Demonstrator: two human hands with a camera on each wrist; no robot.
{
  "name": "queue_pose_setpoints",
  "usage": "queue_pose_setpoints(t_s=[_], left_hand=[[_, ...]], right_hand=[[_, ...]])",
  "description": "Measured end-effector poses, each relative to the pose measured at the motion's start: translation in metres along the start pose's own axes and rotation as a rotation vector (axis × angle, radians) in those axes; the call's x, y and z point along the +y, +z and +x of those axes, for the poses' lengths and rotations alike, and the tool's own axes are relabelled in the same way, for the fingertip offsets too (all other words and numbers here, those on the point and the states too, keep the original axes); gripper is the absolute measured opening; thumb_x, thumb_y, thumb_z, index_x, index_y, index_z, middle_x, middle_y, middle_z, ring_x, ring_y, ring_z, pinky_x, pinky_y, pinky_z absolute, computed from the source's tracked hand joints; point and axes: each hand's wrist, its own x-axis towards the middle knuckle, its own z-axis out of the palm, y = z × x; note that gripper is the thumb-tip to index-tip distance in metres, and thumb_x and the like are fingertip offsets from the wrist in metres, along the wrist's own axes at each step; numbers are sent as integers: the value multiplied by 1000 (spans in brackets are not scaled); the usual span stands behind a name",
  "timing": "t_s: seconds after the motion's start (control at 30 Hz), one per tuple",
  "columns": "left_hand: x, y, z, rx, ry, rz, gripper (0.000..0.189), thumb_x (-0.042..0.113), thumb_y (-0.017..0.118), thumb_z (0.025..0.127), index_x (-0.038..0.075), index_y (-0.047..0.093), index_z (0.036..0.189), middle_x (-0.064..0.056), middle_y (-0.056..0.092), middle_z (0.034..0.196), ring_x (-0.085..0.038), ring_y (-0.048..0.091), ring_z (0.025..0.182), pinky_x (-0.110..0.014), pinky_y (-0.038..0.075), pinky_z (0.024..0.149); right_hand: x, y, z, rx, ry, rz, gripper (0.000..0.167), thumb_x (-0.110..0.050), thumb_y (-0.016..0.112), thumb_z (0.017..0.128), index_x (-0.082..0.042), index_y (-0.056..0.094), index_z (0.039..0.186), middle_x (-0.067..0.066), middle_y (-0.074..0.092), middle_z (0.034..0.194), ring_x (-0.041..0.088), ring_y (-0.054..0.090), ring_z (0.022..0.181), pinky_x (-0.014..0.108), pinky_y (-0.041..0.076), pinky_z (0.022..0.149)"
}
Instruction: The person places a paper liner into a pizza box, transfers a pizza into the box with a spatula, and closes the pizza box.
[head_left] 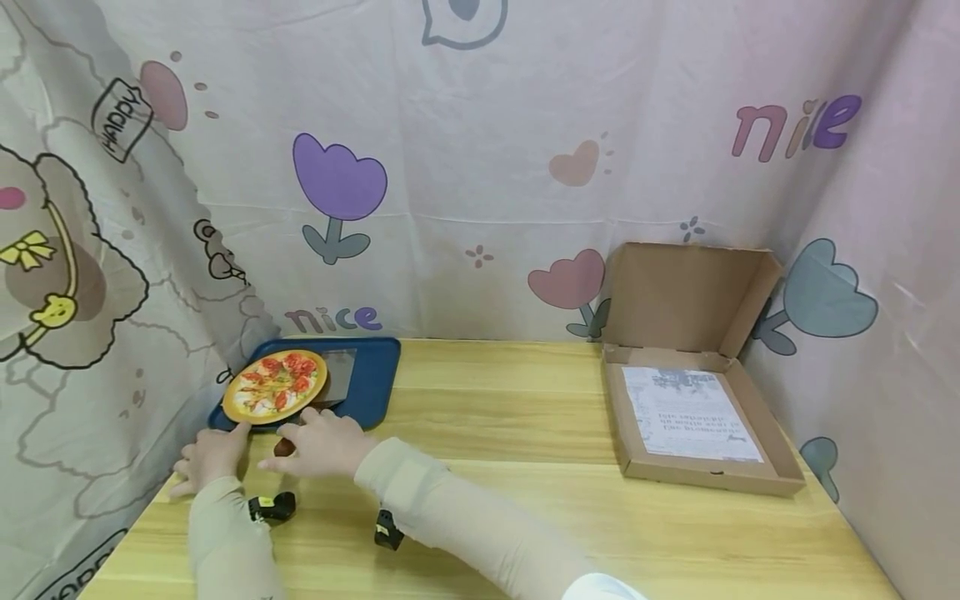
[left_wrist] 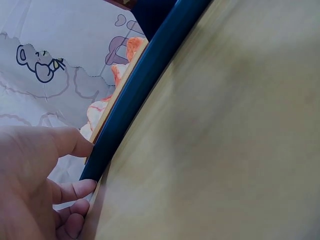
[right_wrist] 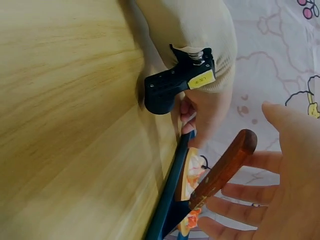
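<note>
On the left of the wooden table (head_left: 510,517), the left hand (head_left: 210,460) is pinching the near left edge of a blue tray (head_left: 379,379) between thumb and fingers. A pizza (head_left: 276,386) is lying on the tray's left part, overlapping a metal blade (head_left: 341,375). The blade's wooden handle (right_wrist: 225,167) is jutting over the near rim, between the ungripping right hand's (head_left: 324,446) loosely spread thumb and fingers. Farther right, a cardboard box (head_left: 708,477) is standing open.

Handle (right_wrist: 223,169): smooth wood, slight gloss. Head view: tray (head_left: 379,383) at eight o'clock, smooth plastic-looking; box (head_left: 667,300) at four, matt cardboard; curtain (head_left: 450,125) at twelve, creased cloth.
</note>
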Motion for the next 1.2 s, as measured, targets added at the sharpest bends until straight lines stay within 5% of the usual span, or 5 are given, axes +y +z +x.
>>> queue_pose_setpoints(t_s=[0.17, 0.47, 0.73, 1.0, 1.2], left_hand=[[2, 1, -2, 3, -6, 9, 90, 64, 30, 94, -12, 25, 142, -47, 9, 144, -65, 3, 135, -83, 8, 97], [6, -1, 0, -4, -9, 0, 92, 64, 31, 94, -12, 21, 145, -46, 5, 146, -64, -3, 137, -83, 4, 99], [5, -3, 0, -20, -24, -6, 96, 66, 31, 93, -12, 17, 146, -46, 3, 147, -63, -5, 138, -83, 3, 99], [4, -2, 0, -24, -24, -4, 95, 66, 31, 93, -12, 18, 145, -46, 4, 146, -63, -3, 137, -83, 4, 98], [5, -2, -2, -25, -27, -1, 95, 66, 29, 93, -13, 16, 146, -46, 4, 146, -63, -3, 137, -82, 4, 98]], right_hand=[[1, 2, -1, -12, -5, -47, 59, -80, 31, 87, -54, 39, 140, -20, 39, 145, 7, 44, 131, 33, 52, 92], [10, 3, -1, 91, -4, -32, 52, -74, 35, 91, -43, 56, 127, -14, 51, 134, 9, 53, 115, 29, 54, 80], [21, 4, 0, 159, 73, -29, 30, -57, 50, 95, -34, 61, 111, -9, 57, 109, 10, 55, 90, 28, 50, 64], [31, 2, -2, 188, 144, -36, 32, -33, 59, 96, -31, 59, 128, -4, 59, 113, 13, 56, 85, 28, 50, 60], [38, 2, 1, 192, 193, -21, 33, -27, 61, 94, -28, 59, 127, -2, 57, 111, 13, 54, 84, 28, 49, 60]])
